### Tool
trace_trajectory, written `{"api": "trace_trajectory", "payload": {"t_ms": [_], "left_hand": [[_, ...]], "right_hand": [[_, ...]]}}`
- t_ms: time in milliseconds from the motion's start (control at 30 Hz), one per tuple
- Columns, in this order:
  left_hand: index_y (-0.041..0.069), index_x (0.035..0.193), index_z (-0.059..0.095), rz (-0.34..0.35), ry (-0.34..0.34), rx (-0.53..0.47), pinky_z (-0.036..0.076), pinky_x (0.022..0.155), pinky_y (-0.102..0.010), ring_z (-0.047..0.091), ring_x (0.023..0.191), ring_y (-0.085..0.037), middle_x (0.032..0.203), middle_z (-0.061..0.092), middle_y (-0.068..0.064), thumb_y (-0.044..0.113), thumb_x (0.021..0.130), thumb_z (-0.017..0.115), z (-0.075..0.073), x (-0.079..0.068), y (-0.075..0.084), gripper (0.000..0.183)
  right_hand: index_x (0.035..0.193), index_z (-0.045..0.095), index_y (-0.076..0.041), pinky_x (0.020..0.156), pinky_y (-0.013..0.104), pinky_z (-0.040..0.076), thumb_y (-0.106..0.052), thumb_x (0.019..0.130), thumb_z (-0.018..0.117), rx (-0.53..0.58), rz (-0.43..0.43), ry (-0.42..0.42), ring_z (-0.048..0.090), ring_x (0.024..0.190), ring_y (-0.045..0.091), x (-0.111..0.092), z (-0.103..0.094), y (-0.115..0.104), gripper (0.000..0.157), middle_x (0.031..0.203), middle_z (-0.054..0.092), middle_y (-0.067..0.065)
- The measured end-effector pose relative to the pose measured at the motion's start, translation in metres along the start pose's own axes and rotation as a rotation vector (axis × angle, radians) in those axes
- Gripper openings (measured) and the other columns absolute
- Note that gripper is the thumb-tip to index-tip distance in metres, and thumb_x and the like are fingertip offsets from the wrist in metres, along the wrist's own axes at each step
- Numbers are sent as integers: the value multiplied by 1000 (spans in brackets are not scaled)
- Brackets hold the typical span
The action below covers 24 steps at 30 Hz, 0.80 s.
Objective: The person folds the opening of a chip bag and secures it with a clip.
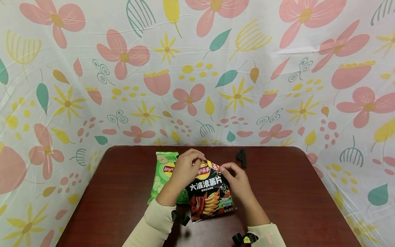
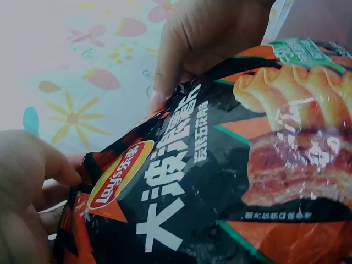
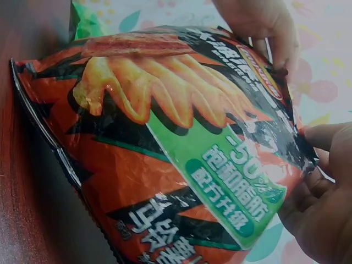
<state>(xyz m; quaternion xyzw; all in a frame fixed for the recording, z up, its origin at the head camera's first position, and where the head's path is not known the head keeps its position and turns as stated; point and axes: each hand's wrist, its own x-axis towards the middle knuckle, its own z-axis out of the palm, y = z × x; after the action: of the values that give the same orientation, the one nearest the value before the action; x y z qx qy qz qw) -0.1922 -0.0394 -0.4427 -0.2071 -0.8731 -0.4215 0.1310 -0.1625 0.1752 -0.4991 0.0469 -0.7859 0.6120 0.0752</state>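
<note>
A black and orange bag of Lay's potato chips is held at its upper edge by both hands, front facing up. My left hand pinches its upper left corner; in the left wrist view the thumb and fingers of that left hand grip the folded edge. At the upper right, my right hand pinches the edge, and the right wrist view shows the right hand's thumb and fingers on either side of it. The bag looks full. Its top edge is partly hidden by the fingers.
A green bag of Lay's chips lies to the left, partly covered by my left arm and the black bag. A black clip sits near the back edge of the dark red table. Behind hangs a flowered cloth.
</note>
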Motion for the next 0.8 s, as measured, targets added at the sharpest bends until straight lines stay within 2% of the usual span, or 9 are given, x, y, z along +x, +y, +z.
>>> {"api": "trace_trajectory", "payload": {"t_ms": [100, 167, 233, 333, 500, 633, 800], "left_hand": [[18, 106, 76, -17, -3, 42, 52, 81, -32, 63, 81, -12, 114, 69, 3, 23, 101, 61, 0, -1, 1, 16], [18, 112, 74, -33, -16, 97, 50, 95, -43, 67, 87, -18, 117, 69, 2, 30, 100, 63, 0, -1, 2, 20], [17, 114, 74, -49, -32, 161, 42, 108, -53, 68, 101, -21, 117, 70, 1, 34, 100, 65, 1, -1, 3, 24], [17, 119, 72, -83, -56, 220, 42, 111, -52, 70, 99, -22, 119, 70, 0, 34, 100, 64, 2, -1, 3, 27], [16, 115, 71, -110, -53, 208, 45, 108, -51, 67, 85, -21, 114, 70, -1, 29, 101, 64, 5, -2, 3, 21], [15, 109, 71, -99, -28, 194, 47, 102, -50, 66, 85, -20, 109, 69, -1, 25, 101, 63, 7, -2, 1, 14], [14, 109, 72, -67, 11, 210, 47, 97, -47, 67, 92, -22, 108, 69, -2, 23, 103, 61, 9, -3, -1, 16]], "right_hand": [[105, 70, -3, 80, 22, 50, -17, 101, 63, 1, 1, 6, 60, 90, 6, -3, 0, -15, 16, 106, 68, 14], [105, 70, -1, 80, 21, 49, -14, 101, 63, 6, 6, 12, 60, 91, 5, -3, 1, -17, 15, 107, 68, 15], [105, 69, 0, 79, 21, 49, -12, 100, 63, 6, 11, 15, 60, 90, 6, -3, 1, -17, 14, 107, 68, 17], [105, 70, -4, 79, 21, 49, -17, 100, 64, 19, -5, 23, 59, 89, 6, 0, 2, -1, 15, 107, 69, 14], [105, 70, -6, 79, 23, 51, -23, 100, 65, 67, 10, 23, 61, 91, 10, -1, 4, 2, 19, 106, 67, 12], [104, 70, -7, 79, 24, 51, -26, 100, 66, 68, 17, 18, 61, 92, 11, -1, 5, 2, 20, 106, 67, 11], [103, 72, -10, 79, 23, 51, -24, 99, 67, 18, -6, 15, 62, 91, 9, -1, 4, 3, 15, 105, 68, 8]]}}
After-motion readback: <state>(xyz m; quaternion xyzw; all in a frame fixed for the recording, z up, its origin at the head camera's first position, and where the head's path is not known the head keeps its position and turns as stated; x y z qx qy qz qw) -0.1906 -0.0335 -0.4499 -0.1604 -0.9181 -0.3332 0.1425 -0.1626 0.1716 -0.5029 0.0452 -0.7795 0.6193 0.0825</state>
